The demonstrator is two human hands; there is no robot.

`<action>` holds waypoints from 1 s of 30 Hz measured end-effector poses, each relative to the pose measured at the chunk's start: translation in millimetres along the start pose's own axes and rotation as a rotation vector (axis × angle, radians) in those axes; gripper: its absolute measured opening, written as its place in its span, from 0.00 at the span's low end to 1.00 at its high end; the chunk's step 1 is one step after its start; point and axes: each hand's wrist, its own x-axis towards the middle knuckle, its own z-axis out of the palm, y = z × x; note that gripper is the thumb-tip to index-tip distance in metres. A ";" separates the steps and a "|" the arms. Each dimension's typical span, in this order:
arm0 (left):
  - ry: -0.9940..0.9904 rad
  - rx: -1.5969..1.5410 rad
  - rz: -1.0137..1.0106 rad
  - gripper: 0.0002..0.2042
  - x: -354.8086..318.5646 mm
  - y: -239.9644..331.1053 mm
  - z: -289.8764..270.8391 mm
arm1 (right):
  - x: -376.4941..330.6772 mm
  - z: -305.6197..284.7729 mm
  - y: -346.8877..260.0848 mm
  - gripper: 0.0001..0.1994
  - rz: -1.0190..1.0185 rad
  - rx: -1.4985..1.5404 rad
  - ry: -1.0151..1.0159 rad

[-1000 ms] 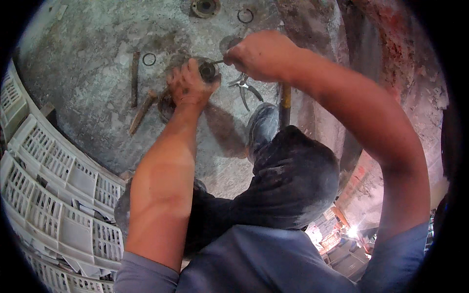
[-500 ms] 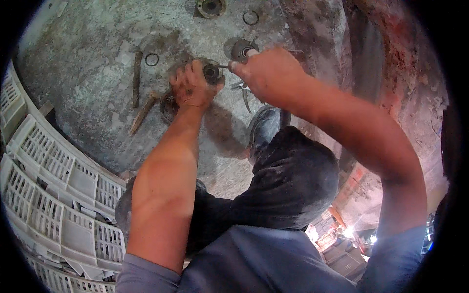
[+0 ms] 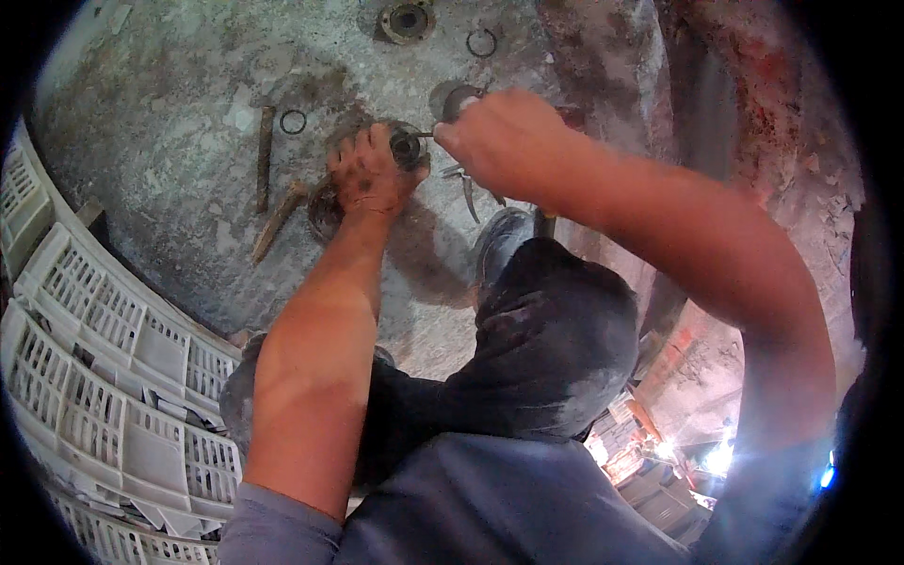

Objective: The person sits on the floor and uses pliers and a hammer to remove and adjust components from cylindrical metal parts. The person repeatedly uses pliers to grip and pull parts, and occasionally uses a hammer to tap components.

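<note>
My left hand [image 3: 365,174] is closed around a dark round metal housing [image 3: 405,148] with a hole in its middle, pressing it against the floor. My right hand [image 3: 504,141] is closed on a tool whose thin metal shaft [image 3: 426,135] reaches the housing's edge; the handle is hidden in my fist. Just beyond my right knuckles another round metal part [image 3: 460,100] is partly covered. Pliers [image 3: 470,193] lie below my right hand. Under my left wrist another round part [image 3: 325,212] shows in part.
A flanged metal piece [image 3: 407,22] and a thin ring [image 3: 481,43] lie farther off. Left of my hand are another ring [image 3: 293,121], a rusty rod [image 3: 265,160] and a rough stick [image 3: 278,222]. White slatted crates [image 3: 104,311] line the left; a stained wall [image 3: 753,141] stands right.
My right hand has shifted slightly left and down with the tool, and its forearm has swung a little. My left hand stays on the housing, which tilts slightly differently.
</note>
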 end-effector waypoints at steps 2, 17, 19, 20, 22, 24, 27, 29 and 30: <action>-0.058 0.031 -0.041 0.32 1.4 3.7 -3.1 | 15.7 -6.1 -0.7 0.08 0.049 -0.013 -0.137; -0.105 0.039 -0.061 0.31 4.8 6.8 -10.1 | 81.3 -46.6 2.6 0.09 0.126 -0.100 -0.396; -0.054 0.048 -0.040 0.32 3.9 5.0 -5.4 | 95.0 -49.9 6.4 0.09 0.147 -0.145 -0.546; -0.026 0.053 -0.032 0.32 4.0 3.4 -4.0 | 99.8 -50.8 9.2 0.09 0.155 -0.169 -0.619; -0.081 0.061 -0.040 0.32 4.8 0.3 -2.7 | 101.3 -48.2 10.8 0.10 0.169 -0.168 -0.567; -0.107 0.063 -0.043 0.33 4.5 0.8 -3.1 | 103.1 -48.4 10.6 0.09 0.181 -0.190 -0.565; -0.097 0.065 -0.042 0.33 4.9 4.2 -5.3 | 108.6 -48.9 14.1 0.08 0.168 -0.221 -0.602; -0.097 0.079 -0.054 0.33 3.4 6.5 -4.9 | 105.7 -42.8 24.3 0.08 0.112 -0.178 -0.583; -0.072 0.085 -0.040 0.33 1.9 5.1 -2.0 | 104.3 -38.0 30.7 0.08 0.102 -0.145 -0.575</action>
